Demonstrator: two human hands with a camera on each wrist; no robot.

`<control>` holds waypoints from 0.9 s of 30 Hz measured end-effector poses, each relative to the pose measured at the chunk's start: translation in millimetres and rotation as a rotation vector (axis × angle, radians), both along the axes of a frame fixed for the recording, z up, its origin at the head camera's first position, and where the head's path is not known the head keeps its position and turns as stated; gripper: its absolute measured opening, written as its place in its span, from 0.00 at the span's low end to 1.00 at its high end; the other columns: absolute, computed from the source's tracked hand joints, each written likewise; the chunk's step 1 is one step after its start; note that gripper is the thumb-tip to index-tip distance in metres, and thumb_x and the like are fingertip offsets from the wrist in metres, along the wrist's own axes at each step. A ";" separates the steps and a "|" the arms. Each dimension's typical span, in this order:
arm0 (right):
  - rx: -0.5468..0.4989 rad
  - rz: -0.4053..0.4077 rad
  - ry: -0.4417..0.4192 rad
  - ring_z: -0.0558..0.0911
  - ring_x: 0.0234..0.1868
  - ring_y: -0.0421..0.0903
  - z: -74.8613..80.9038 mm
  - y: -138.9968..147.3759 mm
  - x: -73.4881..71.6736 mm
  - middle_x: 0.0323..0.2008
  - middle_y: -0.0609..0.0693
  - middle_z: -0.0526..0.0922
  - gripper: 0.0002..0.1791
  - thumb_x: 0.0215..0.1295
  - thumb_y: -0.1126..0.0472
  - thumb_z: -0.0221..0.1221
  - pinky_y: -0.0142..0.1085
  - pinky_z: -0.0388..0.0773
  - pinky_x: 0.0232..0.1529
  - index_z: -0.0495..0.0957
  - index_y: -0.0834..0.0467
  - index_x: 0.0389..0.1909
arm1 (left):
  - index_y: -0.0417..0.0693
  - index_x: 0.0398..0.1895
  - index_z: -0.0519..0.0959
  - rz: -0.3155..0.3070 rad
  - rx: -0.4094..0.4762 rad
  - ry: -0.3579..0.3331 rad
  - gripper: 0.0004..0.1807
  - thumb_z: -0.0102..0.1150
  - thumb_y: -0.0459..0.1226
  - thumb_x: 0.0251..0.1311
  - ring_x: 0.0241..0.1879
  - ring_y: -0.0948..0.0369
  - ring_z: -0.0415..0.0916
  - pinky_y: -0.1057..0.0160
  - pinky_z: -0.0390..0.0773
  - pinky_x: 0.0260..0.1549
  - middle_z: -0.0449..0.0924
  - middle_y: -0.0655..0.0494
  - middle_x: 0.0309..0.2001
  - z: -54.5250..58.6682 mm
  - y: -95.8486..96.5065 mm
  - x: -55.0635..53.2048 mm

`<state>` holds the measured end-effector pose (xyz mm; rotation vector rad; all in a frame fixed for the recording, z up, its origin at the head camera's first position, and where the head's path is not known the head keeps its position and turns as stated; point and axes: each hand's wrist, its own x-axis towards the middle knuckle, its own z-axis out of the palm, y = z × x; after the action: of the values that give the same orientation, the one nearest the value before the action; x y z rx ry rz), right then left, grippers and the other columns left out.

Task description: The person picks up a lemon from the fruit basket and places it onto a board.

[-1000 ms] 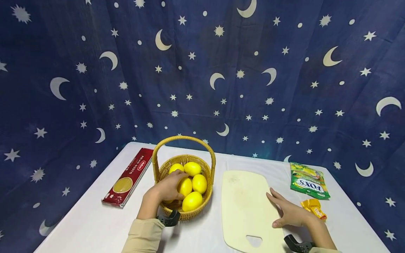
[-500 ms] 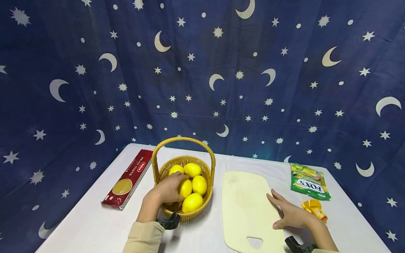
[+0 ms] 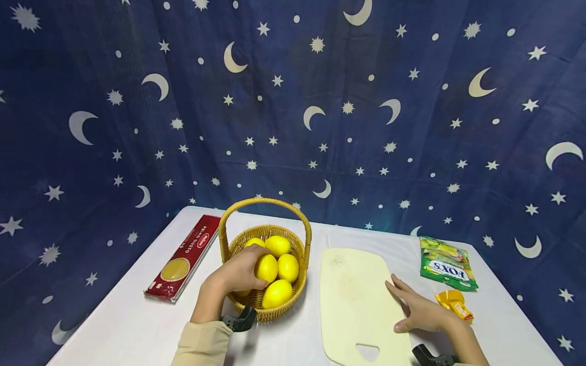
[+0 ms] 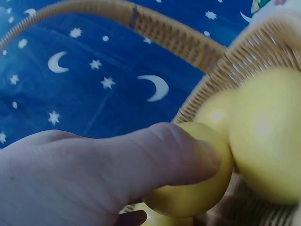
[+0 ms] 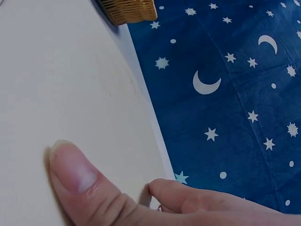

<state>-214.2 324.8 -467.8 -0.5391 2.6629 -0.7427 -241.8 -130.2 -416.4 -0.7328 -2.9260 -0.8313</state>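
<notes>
My left hand [image 3: 239, 269] reaches into a wicker basket [image 3: 299, 291] with a tall arched handle and grips a yellow lemon [image 3: 266, 268] among several others. In the left wrist view the thumb [image 4: 183, 157] presses on the side of this lemon [image 4: 188, 200], while the other fingers are mostly hidden. A bigger-looking lemon [image 4: 270, 136] sits close beside it. To the right, my right hand [image 3: 421, 307] lies with spread fingers at the right edge of a cream cutting board [image 3: 352, 300]. Its thumb [image 5: 75, 174] rests on the board's surface in the right wrist view.
A red pasta packet [image 3: 185, 256] lies left of the basket. On the right are a green FOX'S sweets bag [image 3: 447, 263] and a small orange-yellow wrapped packet [image 3: 454, 304]. Behind the white-covered table [image 3: 123, 320] hangs a blue moon-and-star curtain [image 3: 284, 91].
My left hand has closed in on the lemon and lifted it slightly, so more of it shows. The right hand stays at the cutting board's edge.
</notes>
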 end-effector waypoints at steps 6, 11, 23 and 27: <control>-0.001 -0.006 -0.016 0.43 0.70 0.73 -2.3 1.6 -3.0 0.72 0.71 0.39 0.61 0.40 0.44 0.71 0.68 0.45 0.62 0.52 0.66 0.71 | 0.43 0.61 0.71 -0.030 -0.018 0.023 0.38 0.71 0.42 0.42 0.53 0.57 0.70 0.54 0.73 0.56 0.72 0.52 0.56 21.7 6.6 10.0; -0.009 -0.023 -0.036 0.43 0.71 0.72 -4.6 2.0 -3.1 0.72 0.70 0.39 0.60 0.40 0.43 0.70 0.66 0.44 0.62 0.52 0.65 0.71 | 0.46 0.62 0.70 -0.055 -0.014 0.014 0.38 0.70 0.43 0.44 0.55 0.57 0.69 0.54 0.74 0.56 0.71 0.54 0.59 40.6 14.4 23.7; -0.015 -0.024 -0.036 0.44 0.71 0.71 -6.9 9.3 -0.3 0.73 0.68 0.39 0.58 0.45 0.42 0.68 0.52 0.56 0.68 0.51 0.62 0.73 | 0.60 0.63 0.68 -0.355 0.095 0.014 0.38 0.70 0.45 0.43 0.57 0.67 0.67 0.63 0.73 0.57 0.67 0.69 0.60 51.1 66.6 31.8; -0.032 -0.034 -0.063 0.44 0.71 0.70 -4.9 3.3 -3.0 0.74 0.67 0.39 0.59 0.43 0.42 0.69 0.65 0.52 0.63 0.50 0.62 0.73 | 0.60 0.62 0.68 -0.474 0.101 0.007 0.37 0.70 0.45 0.45 0.56 0.69 0.67 0.66 0.73 0.57 0.68 0.71 0.59 46.9 83.5 34.4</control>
<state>-217.2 328.2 -472.8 -0.4723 2.6122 -0.7994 -207.4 -46.7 -369.5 -1.4435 -2.7086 -0.9853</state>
